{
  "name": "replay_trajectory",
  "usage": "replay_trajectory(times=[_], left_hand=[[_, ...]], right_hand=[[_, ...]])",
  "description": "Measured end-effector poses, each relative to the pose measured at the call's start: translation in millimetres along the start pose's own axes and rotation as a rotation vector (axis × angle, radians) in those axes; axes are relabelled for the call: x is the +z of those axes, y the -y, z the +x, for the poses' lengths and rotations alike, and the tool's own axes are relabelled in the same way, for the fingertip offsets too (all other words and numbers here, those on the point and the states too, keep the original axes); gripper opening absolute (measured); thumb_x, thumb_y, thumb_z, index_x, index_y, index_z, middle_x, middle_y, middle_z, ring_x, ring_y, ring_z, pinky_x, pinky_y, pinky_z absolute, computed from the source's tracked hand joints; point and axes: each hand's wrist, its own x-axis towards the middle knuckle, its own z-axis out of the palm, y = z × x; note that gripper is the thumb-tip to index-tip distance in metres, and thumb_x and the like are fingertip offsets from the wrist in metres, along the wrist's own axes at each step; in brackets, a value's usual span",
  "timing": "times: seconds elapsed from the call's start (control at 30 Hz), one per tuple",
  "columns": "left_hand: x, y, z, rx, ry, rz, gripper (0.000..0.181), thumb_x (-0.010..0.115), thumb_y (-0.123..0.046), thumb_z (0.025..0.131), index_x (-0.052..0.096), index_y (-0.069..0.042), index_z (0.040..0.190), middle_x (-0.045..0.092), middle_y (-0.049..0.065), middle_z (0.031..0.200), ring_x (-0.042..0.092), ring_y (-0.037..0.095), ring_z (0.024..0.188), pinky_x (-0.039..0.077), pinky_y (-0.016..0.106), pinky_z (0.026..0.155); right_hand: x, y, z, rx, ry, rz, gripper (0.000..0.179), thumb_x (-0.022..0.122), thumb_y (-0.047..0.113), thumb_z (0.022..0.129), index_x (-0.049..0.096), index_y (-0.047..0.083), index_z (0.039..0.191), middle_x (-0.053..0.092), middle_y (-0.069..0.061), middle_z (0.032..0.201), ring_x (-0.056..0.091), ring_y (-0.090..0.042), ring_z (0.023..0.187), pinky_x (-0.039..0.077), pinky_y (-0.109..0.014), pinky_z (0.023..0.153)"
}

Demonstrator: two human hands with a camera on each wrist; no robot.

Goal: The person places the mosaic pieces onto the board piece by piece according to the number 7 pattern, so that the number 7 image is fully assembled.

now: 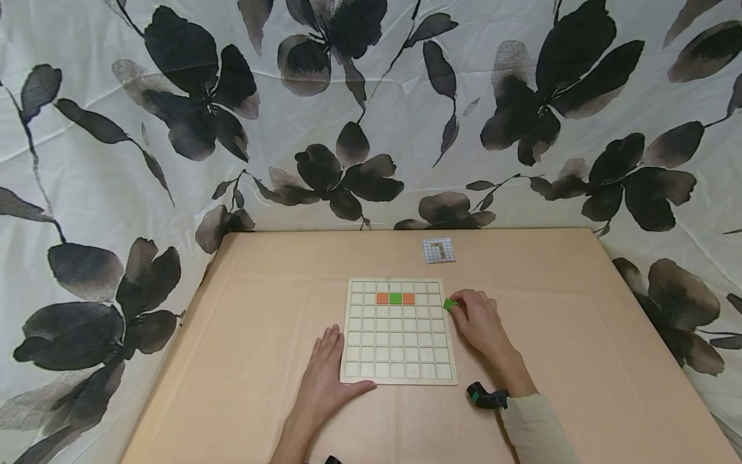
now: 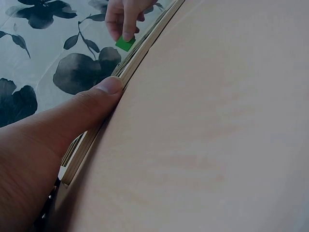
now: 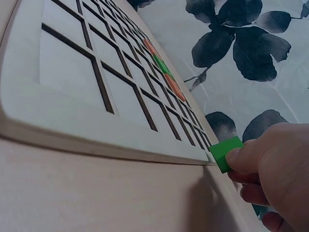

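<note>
A pale wooden grid board lies on the table, its cells mostly white. In its second row from the far side, a green tile sits between an orange tile on the left and another orange tile on the right. My right hand pinches a loose green tile between thumb and fingers, just off the board's right edge near that row. Against the board's near left corner rests my left hand, fingers straight along the left side and thumb touching the near edge.
Beyond the board, a small printed card with a grid pattern lies near the far edge of the table. A floral cloth hangs behind the table. A dark band with a small device is on the right wrist.
</note>
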Motion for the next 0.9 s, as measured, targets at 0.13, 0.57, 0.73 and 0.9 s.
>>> replay_trajectory(times=[0.13,0.57,0.73,0.9], left_hand=[[-0.3,-0.4,0.1,0.000,-0.001,-0.003,0.123,0.080,-0.072,0.062,0.039,0.002,0.151,0.029,0.013,0.165,0.021,0.027,0.156,0.014,0.037,0.131],[-0.6,-0.5,0.6,0.000,-0.001,-0.006,0.124,0.079,-0.074,0.063,0.039,0.002,0.151,0.029,0.013,0.165,0.021,0.026,0.156,0.014,0.037,0.131],[-0.9,-0.8,0.1,0.001,-0.002,-0.008,0.125,0.078,-0.076,0.062,0.039,0.002,0.151,0.029,0.013,0.165,0.021,0.027,0.156,0.014,0.037,0.131],[-1.3,-1.1,-0.4,0.001,-0.003,-0.015,0.125,0.078,-0.076,0.062,0.039,0.002,0.152,0.029,0.013,0.165,0.021,0.026,0.156,0.014,0.037,0.131]], right_hand=[[1,3,1.1,-0.016,-0.003,0.008,0.016,0.067,0.015,0.095,0.067,0.006,0.109,0.066,-0.004,0.090,0.051,-0.022,0.089,0.031,-0.034,0.078],[6,12,4.0,-0.064,-0.010,0.028,0.015,0.067,0.013,0.095,0.067,0.006,0.107,0.063,-0.003,0.087,0.048,-0.019,0.084,0.029,-0.030,0.074],[8,16,5.0,-0.056,0.010,0.040,0.016,0.066,0.013,0.095,0.066,0.006,0.109,0.064,-0.004,0.091,0.048,-0.020,0.086,0.030,-0.030,0.075],[10,19,5.2,-0.042,0.028,0.046,0.018,0.065,0.015,0.096,0.066,0.006,0.112,0.066,-0.005,0.096,0.051,-0.020,0.089,0.037,-0.032,0.079]])
